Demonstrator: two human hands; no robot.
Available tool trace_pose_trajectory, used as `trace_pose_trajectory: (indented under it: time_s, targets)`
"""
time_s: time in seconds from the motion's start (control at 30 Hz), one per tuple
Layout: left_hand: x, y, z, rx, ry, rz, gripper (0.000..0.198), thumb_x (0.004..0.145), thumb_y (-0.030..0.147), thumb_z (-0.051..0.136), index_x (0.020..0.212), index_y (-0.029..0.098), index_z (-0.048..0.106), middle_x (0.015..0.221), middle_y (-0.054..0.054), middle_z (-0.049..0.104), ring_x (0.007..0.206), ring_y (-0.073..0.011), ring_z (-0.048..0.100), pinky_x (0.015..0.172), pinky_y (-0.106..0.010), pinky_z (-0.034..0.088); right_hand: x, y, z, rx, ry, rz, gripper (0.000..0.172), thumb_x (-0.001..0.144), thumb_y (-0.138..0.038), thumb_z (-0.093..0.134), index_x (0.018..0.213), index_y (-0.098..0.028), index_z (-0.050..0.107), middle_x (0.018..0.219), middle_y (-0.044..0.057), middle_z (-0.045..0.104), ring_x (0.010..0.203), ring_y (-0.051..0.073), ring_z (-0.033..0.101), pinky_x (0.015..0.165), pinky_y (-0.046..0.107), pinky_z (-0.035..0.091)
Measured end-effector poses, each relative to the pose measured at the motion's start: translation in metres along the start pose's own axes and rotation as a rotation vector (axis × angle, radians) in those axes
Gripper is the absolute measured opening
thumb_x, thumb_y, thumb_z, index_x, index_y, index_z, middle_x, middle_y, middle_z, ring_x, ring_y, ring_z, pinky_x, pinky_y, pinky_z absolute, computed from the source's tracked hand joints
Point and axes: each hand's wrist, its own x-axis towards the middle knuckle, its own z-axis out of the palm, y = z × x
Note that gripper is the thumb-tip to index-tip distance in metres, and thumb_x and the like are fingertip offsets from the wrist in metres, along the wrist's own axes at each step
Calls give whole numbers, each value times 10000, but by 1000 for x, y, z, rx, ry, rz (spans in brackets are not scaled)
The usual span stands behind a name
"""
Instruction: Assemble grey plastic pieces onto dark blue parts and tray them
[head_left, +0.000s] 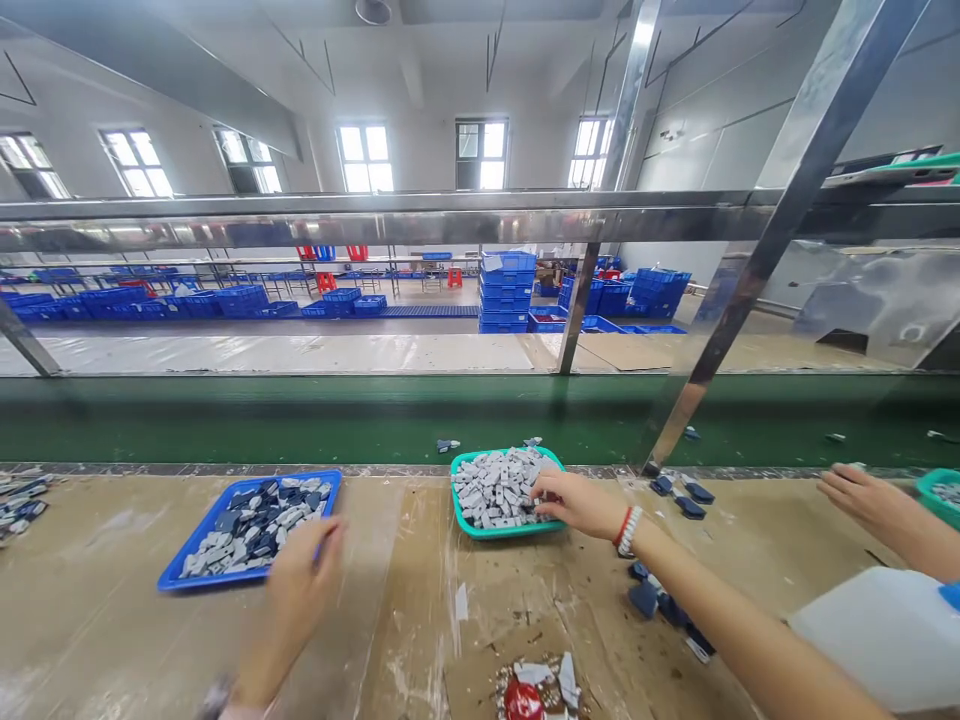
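Haphazardly, grey pieces point every way, teal tray, right hand touching.

Along the far side of the counter, a green conveyor belt, and above it a steel rail with slanted steel struts. Dark loose pieces scattered on the counter right of centre, a white plastic container at the lower right, a heap of white scraps with a red lump at the near edge. Far off, stacks of blue crates and red stools on the factory floor, tall bright windows along the back wall.
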Motion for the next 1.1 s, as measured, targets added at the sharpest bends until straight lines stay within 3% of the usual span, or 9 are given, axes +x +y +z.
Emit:
trace_pose_trajectory:
  time_s: [0.13,0.27,0.4,0.57,0.67,0.77,0.87,0.97,1.1]
  targets:
    - [82,-14,81,250,-417,138,146,861,164,582,980,166,667,1101,-103,628,1081,-234,548,981,-445,406,-7,-4,-8,113,125,31,188,878,-312,546,925,-162,649,790,40,652,686,148,602,644,288,522]
    - [147,-22,137,429,-642,141,175,866,221,603,1015,135,636,1132,-102,609,1050,-231,572,938,-460,452,-43,-18,-11,361,229,127,353,915,-380,480,1155,-156,608,942,80,673,758,149,642,674,288,565]
    - [161,-19,148,501,-710,111,225,897,284,567,1060,132,596,1048,-78,614,907,-187,610,811,-386,524,-110,-42,8,551,274,356,256,803,-381,658,950,-182,722,882,72,716,736,170,673,666,283,587]
    - [149,-12,130,489,-605,95,337,927,345,501,1134,82,541,1082,-85,570,862,-156,602,776,-351,520,-180,-77,44,541,426,588,224,744,-382,716,823,-175,750,855,93,728,708,196,697,609,275,604]
    - [135,-9,107,494,-492,89,288,886,346,562,1057,115,570,1061,-90,575,946,-207,572,852,-405,474,-197,-95,61,431,469,532,172,803,-340,670,857,-197,746,869,89,726,773,201,694,667,301,604]
    - [103,2,71,447,-352,112,296,827,371,616,1000,134,577,1071,-108,556,1059,-259,498,961,-423,371,-201,-107,72,282,447,402,124,846,-268,630,872,-209,736,857,71,723,777,185,677,713,329,580]
    - [44,24,31,247,-263,69,334,839,435,579,1005,147,553,1032,-80,572,998,-233,513,924,-373,379,-198,-112,76,189,426,282,125,870,-199,596,889,-198,719,845,62,710,771,172,643,714,342,546]
    - [-32,51,4,-25,-204,-114,323,875,475,523,998,178,493,940,-34,597,888,-187,556,850,-327,415,-196,-114,76,139,381,220,144,882,-174,577,902,-195,718,816,59,694,741,162,602,658,318,520]
    - [-114,84,2,-383,-66,-470,285,850,483,564,907,217,479,699,20,561,630,-148,515,658,-266,419,-195,-117,73,212,383,245,137,873,-238,603,898,-211,735,772,59,692,707,166,592,620,312,514]
